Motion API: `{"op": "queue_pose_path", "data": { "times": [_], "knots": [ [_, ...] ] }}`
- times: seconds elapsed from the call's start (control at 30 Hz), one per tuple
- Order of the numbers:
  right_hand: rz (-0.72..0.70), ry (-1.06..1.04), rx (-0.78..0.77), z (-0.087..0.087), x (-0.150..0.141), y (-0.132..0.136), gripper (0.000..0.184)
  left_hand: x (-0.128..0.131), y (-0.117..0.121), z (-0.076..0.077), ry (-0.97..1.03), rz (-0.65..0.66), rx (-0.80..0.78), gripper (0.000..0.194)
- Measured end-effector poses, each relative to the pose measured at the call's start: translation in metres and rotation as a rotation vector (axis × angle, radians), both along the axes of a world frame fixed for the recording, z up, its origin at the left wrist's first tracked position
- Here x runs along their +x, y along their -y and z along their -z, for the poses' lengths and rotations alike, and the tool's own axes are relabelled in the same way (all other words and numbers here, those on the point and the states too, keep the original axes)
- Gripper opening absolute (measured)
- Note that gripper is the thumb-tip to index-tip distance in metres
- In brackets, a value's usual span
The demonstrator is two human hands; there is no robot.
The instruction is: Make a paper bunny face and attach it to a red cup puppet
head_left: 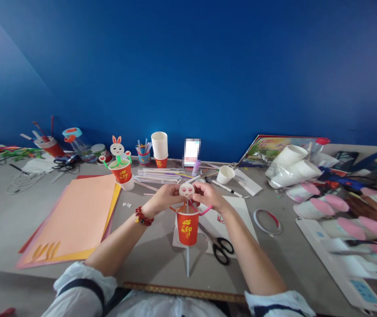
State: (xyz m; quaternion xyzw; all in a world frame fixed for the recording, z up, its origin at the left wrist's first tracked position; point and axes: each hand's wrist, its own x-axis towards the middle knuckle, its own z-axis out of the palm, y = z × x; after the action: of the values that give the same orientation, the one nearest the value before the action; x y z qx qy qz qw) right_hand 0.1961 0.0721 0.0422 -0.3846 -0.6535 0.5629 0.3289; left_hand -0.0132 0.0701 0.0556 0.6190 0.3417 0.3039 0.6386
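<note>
A round white paper face (187, 189) with closed eyes drawn on it is pinched by its edges between my left hand (167, 197) and my right hand (208, 196). Both hands have their fingers closed on it. Directly below is a red paper cup (187, 228) with yellow characters, and a pale straw (188, 262) sticks out under its base. Coloured stems rise from the cup, a pink one (205, 211) bending out to the right. Black-handled scissors (221, 251) lie on white paper (236, 211) just right of the cup.
A finished rabbit cup (122, 171) stands at back left beside stacked coloured paper (79, 211). Straws (158, 175), a white cup (225, 175) and a tape ring (267, 222) lie around. A power strip (340, 264) and another person's hand (369, 211) are at right.
</note>
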Motion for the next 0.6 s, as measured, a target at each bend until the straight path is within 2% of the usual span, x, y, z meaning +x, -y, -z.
{"op": "queue_pose_path", "data": {
  "times": [0.3, 0.6],
  "knots": [
    [0.040, 0.039, 0.018, 0.0072, 0.0010, -0.0031, 0.022, -0.0007, -0.0016, 0.0030, 0.011, -0.004, -0.011, 0.042],
    [0.026, -0.049, -0.058, 0.0083, -0.0037, -0.0027, 0.024, -0.0017, -0.0031, 0.0071, -0.048, -0.009, 0.020, 0.033]
  ]
}}
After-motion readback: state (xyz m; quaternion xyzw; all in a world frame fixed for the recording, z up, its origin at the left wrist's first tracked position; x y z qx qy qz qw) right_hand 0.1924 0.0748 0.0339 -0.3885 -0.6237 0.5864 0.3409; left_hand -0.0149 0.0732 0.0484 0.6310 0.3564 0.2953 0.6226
